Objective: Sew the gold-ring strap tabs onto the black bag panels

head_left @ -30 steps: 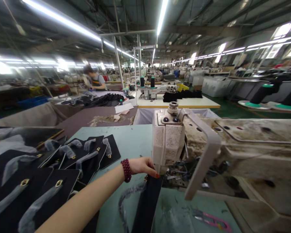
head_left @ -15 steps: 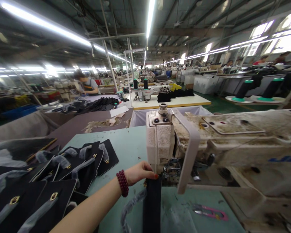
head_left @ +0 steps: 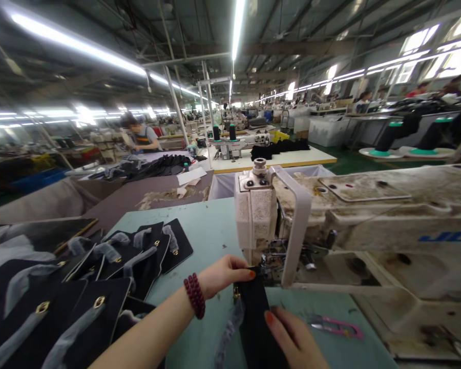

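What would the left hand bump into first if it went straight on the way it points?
Past the black piece it touches, the left hand would probably meet the metal parts of the machine, though depth is unclear.

Head-worn view, facing forward and down, hands (head_left: 219, 277) (head_left: 298, 339) close below

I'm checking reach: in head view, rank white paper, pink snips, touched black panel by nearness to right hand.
1. Black panel: right hand touches it.
2. Pink snips: just to the hand's right.
3. White paper: beyond, to the left.
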The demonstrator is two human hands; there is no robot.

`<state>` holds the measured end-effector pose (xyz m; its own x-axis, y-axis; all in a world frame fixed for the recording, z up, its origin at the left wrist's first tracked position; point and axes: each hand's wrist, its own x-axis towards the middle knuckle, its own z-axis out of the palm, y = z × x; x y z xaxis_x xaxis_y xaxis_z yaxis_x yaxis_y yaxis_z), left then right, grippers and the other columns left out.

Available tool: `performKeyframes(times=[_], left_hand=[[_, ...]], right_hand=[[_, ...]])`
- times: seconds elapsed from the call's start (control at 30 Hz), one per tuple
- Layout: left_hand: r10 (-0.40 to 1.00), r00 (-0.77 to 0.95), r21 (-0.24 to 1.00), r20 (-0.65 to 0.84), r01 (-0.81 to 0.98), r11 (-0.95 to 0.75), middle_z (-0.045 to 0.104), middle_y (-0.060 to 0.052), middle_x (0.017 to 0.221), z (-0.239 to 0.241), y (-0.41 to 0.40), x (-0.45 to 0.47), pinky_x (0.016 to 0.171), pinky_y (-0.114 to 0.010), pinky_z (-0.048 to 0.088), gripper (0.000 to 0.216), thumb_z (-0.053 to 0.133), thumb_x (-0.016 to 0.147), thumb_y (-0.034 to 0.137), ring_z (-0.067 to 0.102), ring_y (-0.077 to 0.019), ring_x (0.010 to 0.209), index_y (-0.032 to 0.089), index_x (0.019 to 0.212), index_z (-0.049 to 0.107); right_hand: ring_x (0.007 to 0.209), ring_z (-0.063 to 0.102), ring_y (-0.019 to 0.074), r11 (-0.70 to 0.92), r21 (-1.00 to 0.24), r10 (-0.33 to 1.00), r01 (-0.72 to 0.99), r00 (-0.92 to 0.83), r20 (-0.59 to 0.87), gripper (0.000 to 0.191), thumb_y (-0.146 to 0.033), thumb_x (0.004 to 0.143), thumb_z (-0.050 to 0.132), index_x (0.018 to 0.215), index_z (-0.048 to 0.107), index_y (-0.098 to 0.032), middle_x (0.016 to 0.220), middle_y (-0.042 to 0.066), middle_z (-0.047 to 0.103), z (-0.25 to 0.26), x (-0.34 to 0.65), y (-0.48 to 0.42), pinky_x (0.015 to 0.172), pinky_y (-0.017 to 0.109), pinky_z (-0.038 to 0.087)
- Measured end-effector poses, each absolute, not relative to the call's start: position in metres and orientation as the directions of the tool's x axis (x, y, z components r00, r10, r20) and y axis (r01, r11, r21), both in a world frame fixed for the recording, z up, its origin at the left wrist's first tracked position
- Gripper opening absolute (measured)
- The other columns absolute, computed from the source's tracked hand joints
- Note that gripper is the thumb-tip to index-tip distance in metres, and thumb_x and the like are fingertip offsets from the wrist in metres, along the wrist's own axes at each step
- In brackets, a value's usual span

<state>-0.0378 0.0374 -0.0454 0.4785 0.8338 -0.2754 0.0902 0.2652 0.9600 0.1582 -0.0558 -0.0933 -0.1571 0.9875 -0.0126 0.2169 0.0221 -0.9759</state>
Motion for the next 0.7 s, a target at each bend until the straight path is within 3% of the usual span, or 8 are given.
performKeyframes(times=[0.07,0.23,0.43,0.57,0.7], left_hand=[[0.826,0.49,0.958,-0.278,0.081,0.275,0.069,-0.001,0.069,-0.044,0.037,-0.037,0.076,-0.03,0.045,0.033,0.078,0.066,0.043,0.059,-0.0154,0.067,0.012,0.076,0.076],[0.832,0.484,0.957,-0.273,0.044,0.288,0.071,-0.003,0.072,-0.043,0.035,-0.033,0.076,-0.032,0.047,0.032,0.076,0.068,0.043,0.061,-0.0171,0.069,0.013,0.077,0.076],[0.866,0.423,0.962,-0.265,0.057,0.267,0.074,-0.003,0.075,-0.038,0.045,-0.032,0.084,-0.034,0.047,0.027,0.076,0.066,0.038,0.064,-0.0215,0.08,0.013,0.076,0.076],[0.883,0.377,0.958,-0.279,0.042,0.284,0.075,-0.004,0.076,-0.037,0.052,-0.033,0.085,-0.035,0.048,0.025,0.078,0.063,0.036,0.065,-0.0234,0.082,0.013,0.073,0.075],[0.922,0.266,0.95,-0.28,-0.06,0.306,0.075,-0.005,0.087,-0.043,0.038,-0.033,0.086,-0.034,0.05,0.035,0.068,0.074,0.047,0.066,-0.0236,0.092,0.015,0.086,0.073]], right_hand=[[0.061,0.053,0.0165,0.027,-0.977,0.988,0.209,-0.152,-0.006,0.064,-0.074,0.085,0.042,0.064,0.06,-0.016,0.062,0.005,0.059,-0.105,0.139,-0.056,0.059,0.022,0.043],[0.054,0.041,0.0126,-0.044,-0.993,0.996,0.106,-0.071,-0.052,0.062,-0.073,0.085,0.041,0.06,0.048,-0.017,0.056,0.0,0.043,-0.111,0.131,-0.058,0.05,0.02,0.034],[0.064,0.049,0.016,-0.003,-0.986,0.989,0.169,-0.144,-0.028,0.059,-0.07,0.086,0.042,0.064,0.053,-0.016,0.065,0.003,0.053,-0.098,0.137,-0.043,0.06,0.021,0.041],[0.062,0.046,0.0143,0.0,-0.991,0.997,0.136,-0.082,-0.011,0.054,-0.063,0.09,0.042,0.068,0.052,-0.015,0.063,0.001,0.049,-0.1,0.132,-0.037,0.058,0.021,0.038],[0.065,0.05,0.0154,-0.025,-0.994,0.995,0.105,-0.098,-0.035,0.052,-0.063,0.089,0.045,0.069,0.055,-0.016,0.065,0.002,0.052,-0.102,0.126,-0.039,0.06,0.021,0.039]])
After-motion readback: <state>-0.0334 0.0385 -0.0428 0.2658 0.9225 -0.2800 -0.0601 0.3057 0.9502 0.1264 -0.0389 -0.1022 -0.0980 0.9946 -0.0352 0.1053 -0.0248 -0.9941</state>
